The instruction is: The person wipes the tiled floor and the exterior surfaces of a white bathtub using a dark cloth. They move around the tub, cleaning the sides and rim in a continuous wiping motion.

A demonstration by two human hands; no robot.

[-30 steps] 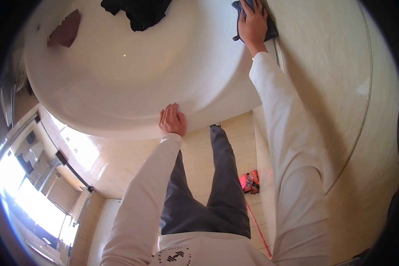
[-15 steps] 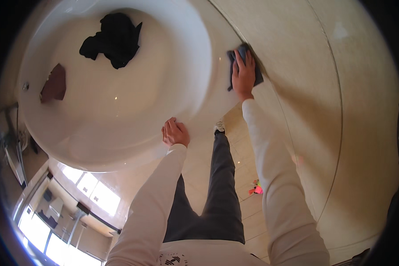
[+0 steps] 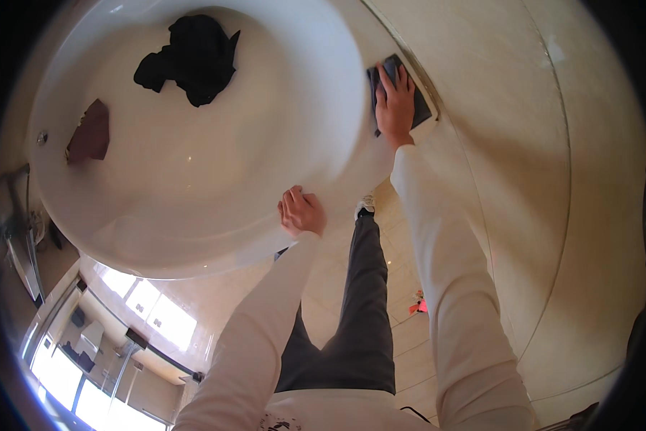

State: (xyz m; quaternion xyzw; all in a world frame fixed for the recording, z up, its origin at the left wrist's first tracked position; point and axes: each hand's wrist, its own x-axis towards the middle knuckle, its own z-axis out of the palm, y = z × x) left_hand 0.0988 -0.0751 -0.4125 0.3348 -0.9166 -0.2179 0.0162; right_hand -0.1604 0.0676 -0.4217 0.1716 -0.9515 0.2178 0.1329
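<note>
A white bathtub (image 3: 355, 154) fills the upper left. My right hand (image 3: 395, 100) presses a dark grey cloth (image 3: 421, 113) onto the tub's ledge beside the tiled wall, fingers stretched over the fabric. On the near rim rests my left hand (image 3: 302, 212), its fingers curled in; I see nothing held in it. Inside the tub lie a crumpled black cloth (image 3: 197, 61), towards the far side, and a smaller maroon cloth (image 3: 89, 134) at the left.
Beige wall tiles (image 3: 510, 136) rise close on the right. A metal fitting (image 3: 42, 137) is set in the tub's left wall. Something small and pink (image 3: 418, 306) lies on the tiled floor (image 3: 413, 359) near my right forearm. Bright windows (image 3: 150, 302) show at lower left.
The right hand has slid the grey cloth slightly up along the ledge. The left hand stays curled on the rim. My view has shifted a little, and the cloths in the tub remain in place.
</note>
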